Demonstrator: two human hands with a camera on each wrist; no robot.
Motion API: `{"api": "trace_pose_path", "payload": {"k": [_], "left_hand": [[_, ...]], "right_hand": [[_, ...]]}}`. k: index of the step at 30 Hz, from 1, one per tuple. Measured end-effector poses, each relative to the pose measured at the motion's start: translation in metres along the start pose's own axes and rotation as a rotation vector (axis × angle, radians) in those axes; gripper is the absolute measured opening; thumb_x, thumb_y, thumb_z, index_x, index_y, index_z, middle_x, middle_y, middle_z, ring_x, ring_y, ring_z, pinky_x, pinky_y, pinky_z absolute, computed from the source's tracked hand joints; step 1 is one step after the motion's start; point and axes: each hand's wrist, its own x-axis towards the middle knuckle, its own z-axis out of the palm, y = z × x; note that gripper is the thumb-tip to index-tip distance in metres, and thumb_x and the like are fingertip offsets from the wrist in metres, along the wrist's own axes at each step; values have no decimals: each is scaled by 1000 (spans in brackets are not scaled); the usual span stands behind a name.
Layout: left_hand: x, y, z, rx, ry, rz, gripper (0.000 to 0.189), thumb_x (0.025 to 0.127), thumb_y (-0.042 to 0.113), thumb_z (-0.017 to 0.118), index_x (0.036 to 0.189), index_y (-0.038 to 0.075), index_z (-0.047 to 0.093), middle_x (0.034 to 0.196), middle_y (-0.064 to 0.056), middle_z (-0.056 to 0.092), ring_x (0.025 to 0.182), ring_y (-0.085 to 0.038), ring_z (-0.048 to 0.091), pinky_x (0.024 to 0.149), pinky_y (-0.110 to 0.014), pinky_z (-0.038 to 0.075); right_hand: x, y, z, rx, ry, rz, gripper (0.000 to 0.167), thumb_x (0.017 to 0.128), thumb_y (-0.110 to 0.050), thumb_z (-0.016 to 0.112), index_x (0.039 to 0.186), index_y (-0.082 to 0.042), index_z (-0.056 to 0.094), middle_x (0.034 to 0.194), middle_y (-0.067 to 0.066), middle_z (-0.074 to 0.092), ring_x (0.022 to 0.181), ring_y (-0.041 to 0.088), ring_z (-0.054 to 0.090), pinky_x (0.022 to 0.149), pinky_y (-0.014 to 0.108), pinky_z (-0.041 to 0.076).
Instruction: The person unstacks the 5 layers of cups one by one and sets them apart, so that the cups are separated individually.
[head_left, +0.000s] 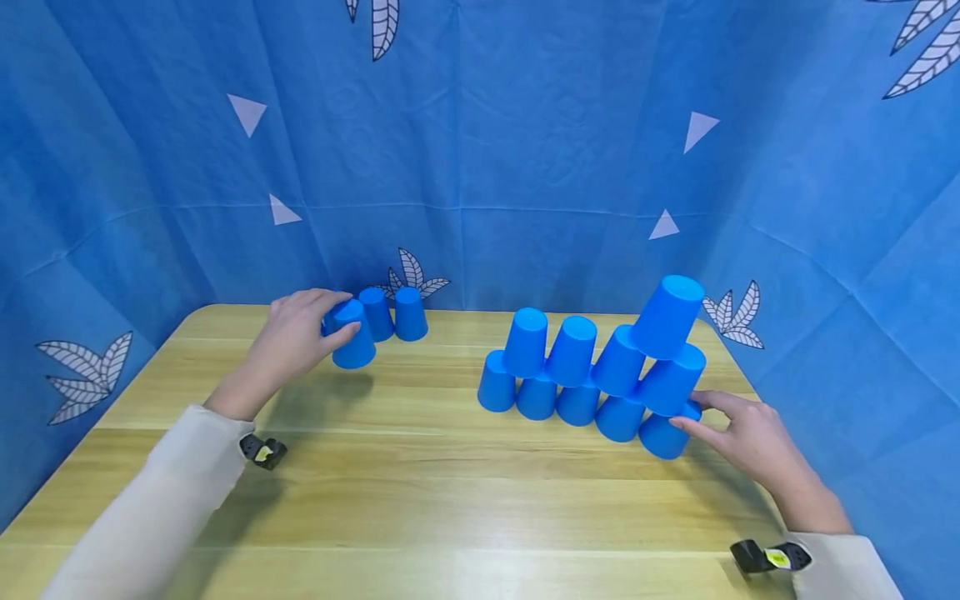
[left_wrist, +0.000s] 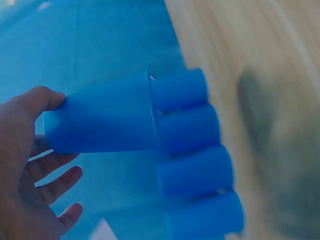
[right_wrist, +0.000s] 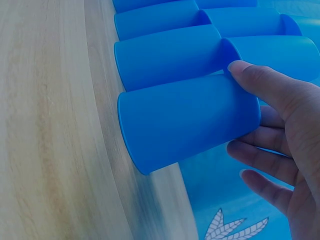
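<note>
Loosely curled, left hand (head_left: 300,327) pinches smooth tapered cup (head_left: 356,345); right hand (head_left: 752,435) pinches bottom cup (head_left: 663,438).

A creased blue cloth (head_left: 540,150) is hanging behind and beside a wood-grained desk (head_left: 450,517); pale triangles (head_left: 699,128) and outlined white leaves (head_left: 385,27) are dotting the cloth.
</note>
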Motion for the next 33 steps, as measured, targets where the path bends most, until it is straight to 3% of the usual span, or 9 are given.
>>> {"api": "trace_pose_path", "payload": {"k": [9, 16, 21, 27, 33], "left_hand": [[-13, -49, 7, 10, -29, -114, 56, 94, 30, 65, 136, -5, 50, 134, -31, 50, 124, -50, 43, 97, -69, 31], [-22, -85, 14, -13, -36, -213, 58, 95, 26, 64, 136, -10, 46, 135, -34, 46, 124, -53, 40, 97, -70, 28], [-25, -110, 17, -26, -50, -270, 60, 97, 31, 61, 139, -8, 43, 138, -36, 41, 125, -56, 36, 96, -73, 25], [-24, -133, 22, -8, -59, -300, 63, 99, 39, 55, 139, -9, 41, 137, -38, 40, 123, -58, 35, 95, -74, 23], [-19, -147, 24, 6, -22, -304, 62, 100, 36, 52, 137, -12, 41, 133, -39, 41, 118, -60, 38, 91, -74, 27]], "right_hand": [[-1, -1, 0, 7, -10, 16, 47, 80, -36, 81, 108, 0, 71, 98, 20, 72, 64, 17, 59, 59, 41, 50], [0, 0, -1, -9, -5, 18, 48, 80, -37, 81, 109, 0, 71, 99, 21, 72, 51, 5, 42, 53, 30, 44], [0, -1, -1, -4, -9, 21, 47, 80, -36, 81, 109, 0, 71, 99, 20, 72, 54, 5, 46, 54, 31, 45], [-1, -1, 0, 14, -17, 34, 47, 80, -35, 81, 109, 0, 71, 99, 20, 71, 54, 5, 45, 50, 27, 41], [0, -1, -1, 14, -15, 39, 44, 81, -34, 81, 109, -1, 71, 98, 19, 72, 55, 7, 48, 51, 28, 42]]}}
